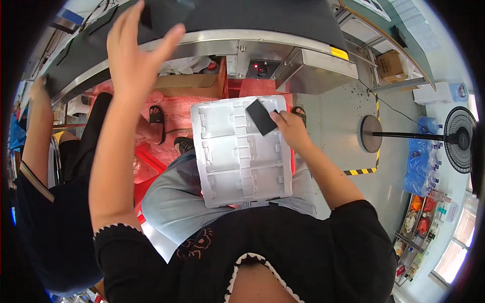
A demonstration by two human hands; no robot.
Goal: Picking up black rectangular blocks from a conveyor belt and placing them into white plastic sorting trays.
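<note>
Right hand (292,130): fingers clamped on a thin black rectangular piece (261,116), held over the far right corner of the white compartment tray (222,194) resting on the lap. Long axis of the piece tilted, running far-left to near-right; nearest empty pocket directly beneath and to the left of the fingertips. Left hand (135,53): raised far left at the black conveyor belt (242,17), fingers spread apart, empty, well apart from the tray. Right hand nearer.

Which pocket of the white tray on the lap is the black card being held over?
The top-right pocket of the white tray: the right hand holds the black card over it. The other pockets look empty.
</note>
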